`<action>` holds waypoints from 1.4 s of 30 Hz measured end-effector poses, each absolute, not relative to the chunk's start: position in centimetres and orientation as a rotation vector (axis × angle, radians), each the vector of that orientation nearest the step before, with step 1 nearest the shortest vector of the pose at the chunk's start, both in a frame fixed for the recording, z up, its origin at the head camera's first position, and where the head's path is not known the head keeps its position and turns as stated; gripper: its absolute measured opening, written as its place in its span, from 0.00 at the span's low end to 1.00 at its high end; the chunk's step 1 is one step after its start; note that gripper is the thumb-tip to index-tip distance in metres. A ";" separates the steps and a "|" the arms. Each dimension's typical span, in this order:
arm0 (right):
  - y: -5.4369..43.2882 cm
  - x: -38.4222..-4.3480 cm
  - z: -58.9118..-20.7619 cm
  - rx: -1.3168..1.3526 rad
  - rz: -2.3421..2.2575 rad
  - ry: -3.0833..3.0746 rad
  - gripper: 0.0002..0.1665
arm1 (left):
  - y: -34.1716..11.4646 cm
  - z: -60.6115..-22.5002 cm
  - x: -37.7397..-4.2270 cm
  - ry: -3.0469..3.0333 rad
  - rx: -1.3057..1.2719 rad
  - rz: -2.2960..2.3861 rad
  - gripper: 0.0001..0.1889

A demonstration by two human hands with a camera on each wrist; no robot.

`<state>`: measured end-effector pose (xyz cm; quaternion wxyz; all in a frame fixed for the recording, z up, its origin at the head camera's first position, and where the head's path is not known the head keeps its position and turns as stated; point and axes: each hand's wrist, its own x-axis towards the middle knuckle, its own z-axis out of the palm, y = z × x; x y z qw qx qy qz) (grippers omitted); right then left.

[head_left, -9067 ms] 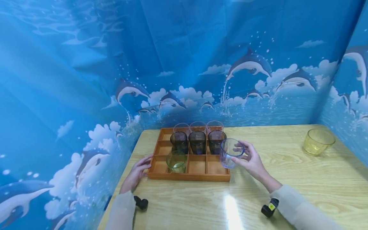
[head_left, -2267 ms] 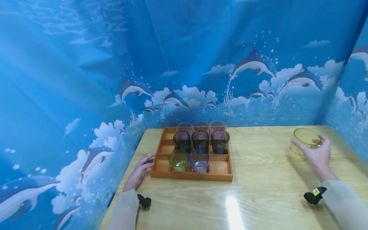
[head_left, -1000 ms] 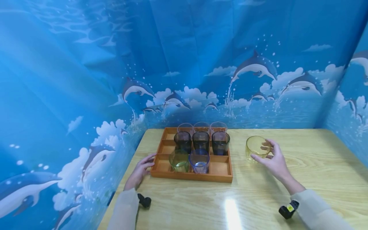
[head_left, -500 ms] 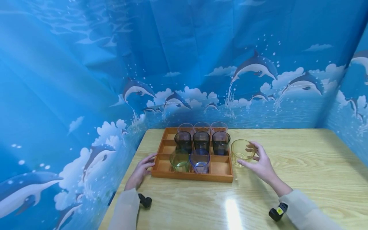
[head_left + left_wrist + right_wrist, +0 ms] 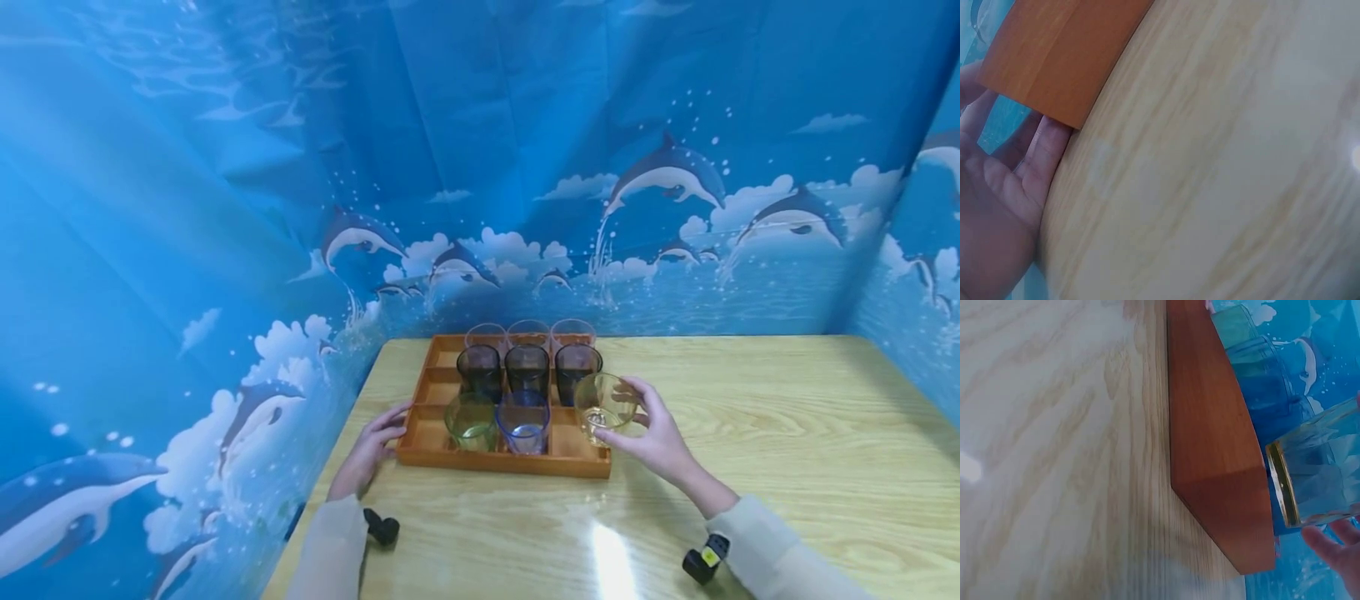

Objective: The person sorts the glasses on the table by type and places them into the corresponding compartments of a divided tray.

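Note:
My right hand [image 5: 656, 443] grips a clear yellow glass cup [image 5: 604, 398] by its right side, thumb in front and fingers behind. The cup hangs over the front right compartment of a wooden divided tray [image 5: 502, 461]. Seen from the right wrist, the yellow cup [image 5: 1319, 478] is tilted, its thick base beside the tray's upper edge [image 5: 1219, 419]. My left hand [image 5: 369, 450] rests its fingers against the tray's left end; the left wrist view shows these fingers [image 5: 1047, 147] touching that end. A green cup [image 5: 470, 427] and a blue-rimmed cup [image 5: 523, 427] stand in the front row.
Behind them in the tray stand three dark cups [image 5: 527, 367], then three clear pinkish cups [image 5: 528, 330] at the back. The left column's rear compartments [image 5: 442, 387] show bare wood. A dolphin-print curtain [image 5: 480, 167] borders the wooden table [image 5: 757, 417].
The blue-rimmed cup went into the tray's front middle compartment. My right hand then took the yellow cup from the far right and carried it left to the tray. My left hand stayed at the tray.

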<state>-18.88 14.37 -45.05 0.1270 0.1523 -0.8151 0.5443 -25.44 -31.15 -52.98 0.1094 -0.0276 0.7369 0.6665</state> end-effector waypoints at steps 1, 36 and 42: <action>14.2 -18.8 -45.1 0.449 1.592 -2.372 0.51 | -31.2 -53.0 -25.4 2.166 -0.079 1.956 0.24; 13.8 -21.0 -50.4 0.642 1.561 -2.372 0.49 | -31.9 -52.1 -25.7 2.142 -0.121 1.927 0.22; 15.1 -21.2 -49.5 0.639 1.485 -2.377 0.43 | -32.4 -50.3 -25.9 2.193 -0.035 1.923 0.25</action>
